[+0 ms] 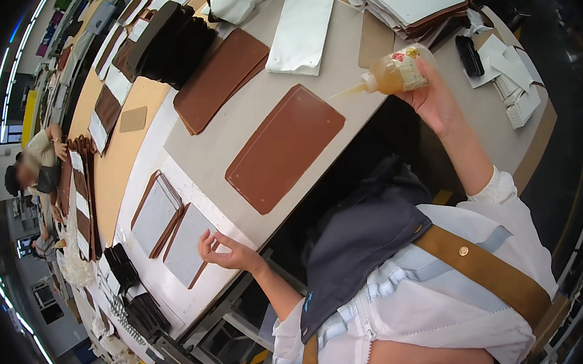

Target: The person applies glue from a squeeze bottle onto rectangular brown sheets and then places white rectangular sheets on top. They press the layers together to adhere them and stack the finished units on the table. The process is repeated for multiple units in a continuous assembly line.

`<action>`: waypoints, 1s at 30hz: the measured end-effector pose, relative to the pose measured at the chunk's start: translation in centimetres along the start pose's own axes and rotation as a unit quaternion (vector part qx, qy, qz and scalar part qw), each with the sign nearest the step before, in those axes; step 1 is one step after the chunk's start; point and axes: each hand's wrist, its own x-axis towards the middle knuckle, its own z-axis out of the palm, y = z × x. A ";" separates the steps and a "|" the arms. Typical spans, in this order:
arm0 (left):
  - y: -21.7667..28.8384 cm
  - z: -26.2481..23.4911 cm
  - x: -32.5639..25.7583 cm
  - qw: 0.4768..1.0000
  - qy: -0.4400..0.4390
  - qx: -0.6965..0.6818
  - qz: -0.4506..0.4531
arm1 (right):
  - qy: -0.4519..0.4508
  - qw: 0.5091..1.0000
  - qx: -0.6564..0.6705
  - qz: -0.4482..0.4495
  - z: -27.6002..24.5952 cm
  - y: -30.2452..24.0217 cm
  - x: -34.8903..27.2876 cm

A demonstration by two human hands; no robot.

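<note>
Glue bottle [398, 69], gripped in the right hand [435, 99], points its nozzle leftward over the brown leather panel [284, 147]; left hand [225, 252] hangs open.

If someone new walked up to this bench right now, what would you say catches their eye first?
Most striking is the squeeze bottle of amber liquid that the right hand holds tipped, its nozzle aimed at the brown leather panel lying flat mid-table. Next, the left hand hovers, fingers curled, by the grey-faced panels at the table's near edge. Further back lies a white padded sheet.
</note>
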 end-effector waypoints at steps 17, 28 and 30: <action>0.1 -0.1 0.0 1.000 -0.007 -0.012 0.003 | 0.140 0.890 -0.365 -0.237 0.1 5.4 -6.9; 0.0 0.0 0.0 1.000 -0.007 -0.007 -0.003 | 0.085 0.871 -0.401 -0.270 1.0 5.8 -7.7; 0.0 0.0 0.0 1.000 -0.008 -0.008 0.002 | 0.070 0.865 -0.411 -0.278 1.2 6.3 -7.8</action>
